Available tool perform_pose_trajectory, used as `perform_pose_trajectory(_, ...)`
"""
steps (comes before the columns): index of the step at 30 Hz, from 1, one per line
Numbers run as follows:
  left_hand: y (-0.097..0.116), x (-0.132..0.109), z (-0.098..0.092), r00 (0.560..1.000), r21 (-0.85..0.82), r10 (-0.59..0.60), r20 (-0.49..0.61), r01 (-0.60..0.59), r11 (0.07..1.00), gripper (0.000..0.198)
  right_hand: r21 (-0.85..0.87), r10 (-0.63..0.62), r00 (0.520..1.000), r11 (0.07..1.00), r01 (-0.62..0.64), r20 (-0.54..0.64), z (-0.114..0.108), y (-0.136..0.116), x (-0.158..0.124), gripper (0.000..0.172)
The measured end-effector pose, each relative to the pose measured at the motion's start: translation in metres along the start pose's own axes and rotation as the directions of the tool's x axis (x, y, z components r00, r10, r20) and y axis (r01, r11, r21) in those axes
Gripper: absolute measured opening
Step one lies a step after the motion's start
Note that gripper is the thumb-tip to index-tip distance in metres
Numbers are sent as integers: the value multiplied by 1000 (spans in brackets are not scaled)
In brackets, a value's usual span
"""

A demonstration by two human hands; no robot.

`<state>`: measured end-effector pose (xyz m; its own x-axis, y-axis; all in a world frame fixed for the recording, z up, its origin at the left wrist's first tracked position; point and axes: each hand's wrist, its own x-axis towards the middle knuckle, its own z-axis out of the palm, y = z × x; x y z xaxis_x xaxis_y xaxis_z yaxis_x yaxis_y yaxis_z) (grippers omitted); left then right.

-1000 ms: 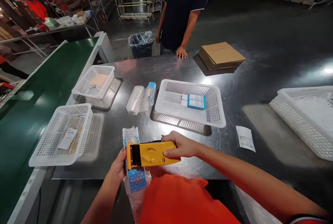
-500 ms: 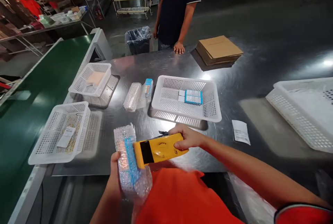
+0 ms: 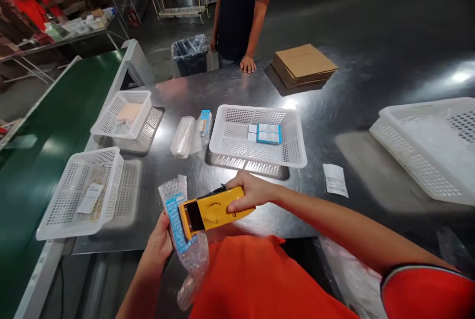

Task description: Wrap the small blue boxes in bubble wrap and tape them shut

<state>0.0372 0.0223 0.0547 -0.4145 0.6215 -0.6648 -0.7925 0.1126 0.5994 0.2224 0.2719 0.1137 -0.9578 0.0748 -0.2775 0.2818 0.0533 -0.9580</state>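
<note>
Bubble wrap (image 3: 199, 253) sheathes a slim blue box (image 3: 175, 217) pinched by the left hand (image 3: 160, 238), the right hand (image 3: 252, 190) clasping a glossy yellow tool (image 3: 218, 210).

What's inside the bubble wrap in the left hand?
A blue, boxy package shows through the clear bubble wrap in the left hand. The yellow tool covers part of it, and the package's far side and insides can't be seen.
</note>
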Motion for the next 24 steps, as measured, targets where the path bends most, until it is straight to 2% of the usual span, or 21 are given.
perform_pose_trajectory(2,1,-3,5,998,-13,26,-57,-27,1000,55,28,29,1000,999,-29,-9,-2,0,0,54)
perform_pose_trajectory(8,15,-11,23,989,0,-20,-144,20,1000,32,56,37,999,998,-36,-19,-1,7,5,56)
perform_pose_trajectory(12,9,-11,30,966,-66,-146,-212,135,989,20,94,42,999,995,-43,2,5,8,12,57)
perform_pose_trajectory(14,4,-10,32,966,-79,-159,-206,145,986,20,119,30,1000,992,-31,7,8,5,16,57)
perform_pose_trajectory(17,6,-10,29,972,-26,-70,-222,66,998,28,106,5,1000,994,-8,30,7,2,16,56)
perform_pose_trajectory(21,23,-20,19,969,66,33,-244,-17,998,43,38,26,997,999,-28,70,-10,8,5,55)
perform_pose_trajectory(24,34,-29,15,969,110,45,-244,-18,994,49,-84,52,999,995,-50,16,-22,11,-2,55)
